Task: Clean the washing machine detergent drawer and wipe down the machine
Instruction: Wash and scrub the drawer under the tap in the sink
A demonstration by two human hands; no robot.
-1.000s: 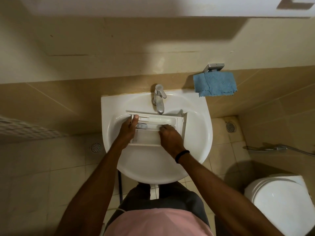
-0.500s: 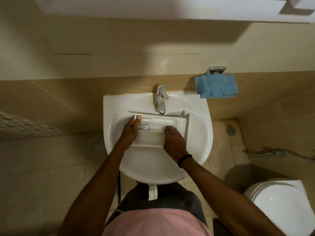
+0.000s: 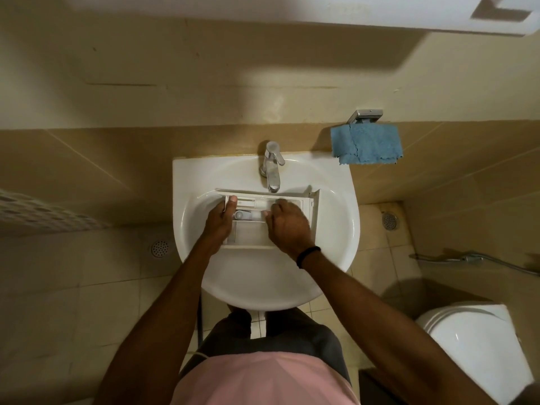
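Note:
A white plastic detergent drawer (image 3: 308, 201) lies in the bowl of a white washbasin (image 3: 336, 229), under the chrome tap (image 3: 271, 168). My left hand (image 3: 220, 222) grips the drawer's left end, thumb over its far edge. My right hand (image 3: 287, 222) rests inside the drawer near its middle, fingers curled down onto the compartments; what the fingertips touch is hidden. A small grey insert (image 3: 241, 214) shows between the hands. A blue cloth (image 3: 366, 144) hangs on a metal wall holder to the right of the basin.
A white toilet (image 3: 479, 349) stands at the lower right, with a spray hose (image 3: 473, 258) on the wall above it. Floor drains (image 3: 159, 248) sit in the tiled floor on both sides. A white shelf edge (image 3: 292, 10) runs overhead.
The right hand has shifted slightly inside the drawer. The left hand keeps its hold on the drawer's left end. The view has drifted a little.

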